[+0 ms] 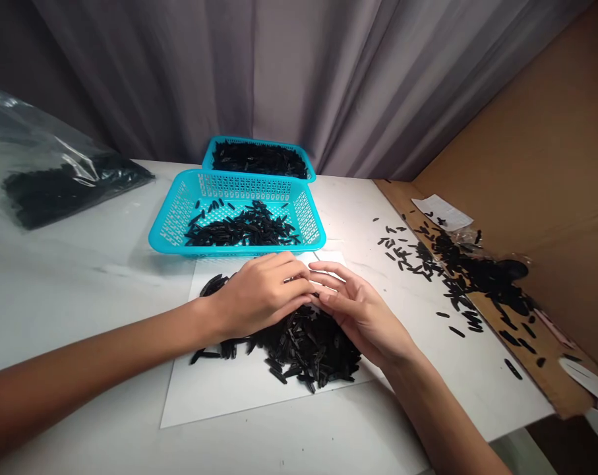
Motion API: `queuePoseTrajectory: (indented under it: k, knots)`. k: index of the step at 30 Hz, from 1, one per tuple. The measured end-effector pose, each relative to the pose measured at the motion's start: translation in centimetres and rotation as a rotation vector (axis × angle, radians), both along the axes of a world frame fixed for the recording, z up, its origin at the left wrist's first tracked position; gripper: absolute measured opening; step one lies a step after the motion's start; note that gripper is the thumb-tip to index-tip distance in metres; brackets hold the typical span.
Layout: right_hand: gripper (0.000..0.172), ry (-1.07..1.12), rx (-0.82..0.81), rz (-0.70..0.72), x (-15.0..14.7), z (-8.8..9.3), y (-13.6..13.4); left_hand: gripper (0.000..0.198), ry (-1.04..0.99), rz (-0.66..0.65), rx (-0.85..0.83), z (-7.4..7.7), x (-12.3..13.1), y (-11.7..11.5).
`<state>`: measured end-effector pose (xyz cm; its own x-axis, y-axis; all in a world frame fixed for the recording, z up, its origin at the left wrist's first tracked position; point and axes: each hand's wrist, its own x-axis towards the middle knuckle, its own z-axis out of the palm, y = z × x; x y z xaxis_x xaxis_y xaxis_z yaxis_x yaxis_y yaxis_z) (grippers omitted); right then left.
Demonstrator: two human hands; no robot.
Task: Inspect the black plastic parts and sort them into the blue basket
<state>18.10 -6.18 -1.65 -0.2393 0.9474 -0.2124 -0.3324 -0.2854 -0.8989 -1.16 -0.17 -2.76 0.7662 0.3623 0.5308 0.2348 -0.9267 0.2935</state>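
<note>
**Left hand:** ok so your left hand [259,297] sat palm-down at the top edge of the pile, fingers pressed together and curled, tips almost meeting your other hand.

**Right hand:** your right hand [360,313] was cupped over the pile too, fingers slightly spread and curved, just beside the left fingertips.

**Pinching:** honestly couldn't tell if either hand was pinching anything, your fingers blocked the view.

**Main pile:** the heap of small black oblong pieces [303,349] lay on a white sheet of paper [214,396], right under your palms, with a little clump [213,285] poking out by your left wrist.

**Baskets:** a teal plastic basket [237,249] sat just past your fingertips with a shallow layer of black pieces in it. A second teal basket [259,140] sat right behind it, its floor covered in them.

**Bag:** on the left of the view, a clear plastic bag [76,188] full of black pieces lay on the white tabletop [81,297].

**Right side:** loose black pieces [397,247] were scattered across the tabletop and onto a cardboard strip [566,382], with a paper slip [442,212] among them.

**Backdrop:** grey curtain [180,66] behind, cardboard panel [526,132] to the right.
</note>
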Motion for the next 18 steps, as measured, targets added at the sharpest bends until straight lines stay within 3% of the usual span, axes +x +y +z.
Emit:
queuePoseTrajectory:
  k: [7, 18]
  knots:
    - [0.028, -0.01, 0.055, 0.048, -0.12, 0.15, -0.03, 0.013, -0.055, 0.004, -0.044, 0.16, -0.16, 0.34]
    - [0.021, -0.259, 0.091, -0.025, 0.01, -0.22, 0.12, 0.015, -0.023, 0.047, -0.114, 0.51, -0.12, 0.25]
